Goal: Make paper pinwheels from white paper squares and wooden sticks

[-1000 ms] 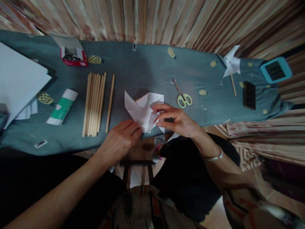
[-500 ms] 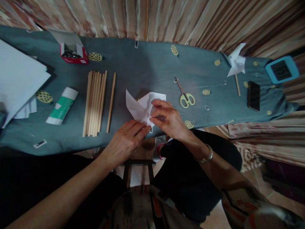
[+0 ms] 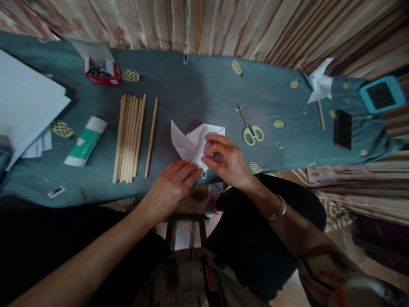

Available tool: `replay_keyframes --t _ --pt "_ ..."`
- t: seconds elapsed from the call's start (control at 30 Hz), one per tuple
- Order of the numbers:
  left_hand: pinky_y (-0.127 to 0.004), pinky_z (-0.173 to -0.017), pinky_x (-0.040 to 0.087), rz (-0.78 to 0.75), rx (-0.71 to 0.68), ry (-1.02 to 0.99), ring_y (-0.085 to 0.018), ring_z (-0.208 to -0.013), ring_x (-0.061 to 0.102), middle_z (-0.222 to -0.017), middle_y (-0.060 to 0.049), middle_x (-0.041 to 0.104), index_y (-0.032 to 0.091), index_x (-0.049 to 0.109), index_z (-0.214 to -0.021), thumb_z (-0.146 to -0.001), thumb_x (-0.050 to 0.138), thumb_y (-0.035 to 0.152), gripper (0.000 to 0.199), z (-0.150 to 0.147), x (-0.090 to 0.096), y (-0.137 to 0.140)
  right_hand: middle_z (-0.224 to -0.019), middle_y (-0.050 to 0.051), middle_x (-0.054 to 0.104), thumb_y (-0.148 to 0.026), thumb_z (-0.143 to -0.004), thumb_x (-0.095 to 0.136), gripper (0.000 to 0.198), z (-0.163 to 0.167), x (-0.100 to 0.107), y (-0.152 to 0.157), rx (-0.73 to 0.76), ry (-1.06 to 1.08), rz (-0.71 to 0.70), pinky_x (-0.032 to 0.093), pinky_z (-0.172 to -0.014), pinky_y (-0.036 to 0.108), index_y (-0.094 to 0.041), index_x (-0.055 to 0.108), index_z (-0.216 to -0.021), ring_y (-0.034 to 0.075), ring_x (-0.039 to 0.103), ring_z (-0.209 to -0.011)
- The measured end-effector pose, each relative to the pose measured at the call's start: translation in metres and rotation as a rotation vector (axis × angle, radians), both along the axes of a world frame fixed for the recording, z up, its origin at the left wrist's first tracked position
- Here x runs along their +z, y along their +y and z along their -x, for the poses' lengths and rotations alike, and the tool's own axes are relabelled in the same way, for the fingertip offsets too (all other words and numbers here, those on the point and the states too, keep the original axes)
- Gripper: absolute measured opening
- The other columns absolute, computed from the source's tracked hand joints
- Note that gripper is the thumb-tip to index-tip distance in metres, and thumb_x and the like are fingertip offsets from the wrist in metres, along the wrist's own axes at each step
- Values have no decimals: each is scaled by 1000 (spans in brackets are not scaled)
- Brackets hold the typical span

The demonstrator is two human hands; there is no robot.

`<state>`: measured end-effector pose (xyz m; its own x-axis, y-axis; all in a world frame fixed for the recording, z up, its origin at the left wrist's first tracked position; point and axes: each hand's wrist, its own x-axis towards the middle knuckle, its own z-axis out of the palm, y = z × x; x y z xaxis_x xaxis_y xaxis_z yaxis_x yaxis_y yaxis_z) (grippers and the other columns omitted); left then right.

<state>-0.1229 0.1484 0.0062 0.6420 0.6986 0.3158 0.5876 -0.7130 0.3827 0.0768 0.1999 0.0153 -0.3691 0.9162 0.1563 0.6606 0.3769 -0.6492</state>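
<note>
A white paper pinwheel [image 3: 194,144], partly folded, lies near the front edge of the table. One of its points stands up at the left, and a cut corner spreads out at the back right. My right hand [image 3: 228,161] pinches the paper near its middle with thumb and fingers. At the near side, my left hand [image 3: 174,179] grips the paper's lower edge, its fingertips close to my right thumb. Both hands partly cover the folds, so the centre is hard to make out.
Wooden sticks [image 3: 129,138] lie left of the paper, one stick [image 3: 151,136] apart. Scissors [image 3: 251,128] rest to the right. Farther out are a red box [image 3: 101,76], a green-and-white packet [image 3: 85,143], paper sheets [image 3: 28,98], a finished pinwheel [image 3: 320,83], a phone [image 3: 343,130] and a blue-framed clock [image 3: 381,94].
The near part of the paper looks slightly more bent up between my hands. Both hands keep nearly the same hold, and the whole view has shifted a little.
</note>
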Motion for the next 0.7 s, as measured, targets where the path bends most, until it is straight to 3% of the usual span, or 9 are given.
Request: replay_keyframes --t 0.27,0.43,0.7 --pt "-38 -81 55 -6 0 0 -25 -98 58 -104 -13 67 8 60 -116 -94 48 11 25 1 1 1 -122 8 64 -19 -82 65 3 0 2 -3 15 -28 -11 47 -100 46 -21 67 -83 25 59 -115" --pt "-36 -81 54 20 0 18 -24 -98 59 -105 -12 67 9 60 -116 -93 50 11 25 0 3 1 -129 7 61 -20 -86 62 10 0 1 -7 43 -79 -89 48 -102 44 -24 69 -93 23 57 -117" --pt "-38 -80 54 18 6 13 -25 -98 59 -105 -12 67 10 61 -116 -95 48 13 25 0 -1 1 -134 6 57 -26 -92 54 23 0 3 -10 71 -124 -60 50 -101 47 -26 73 -105 27 52 -122"
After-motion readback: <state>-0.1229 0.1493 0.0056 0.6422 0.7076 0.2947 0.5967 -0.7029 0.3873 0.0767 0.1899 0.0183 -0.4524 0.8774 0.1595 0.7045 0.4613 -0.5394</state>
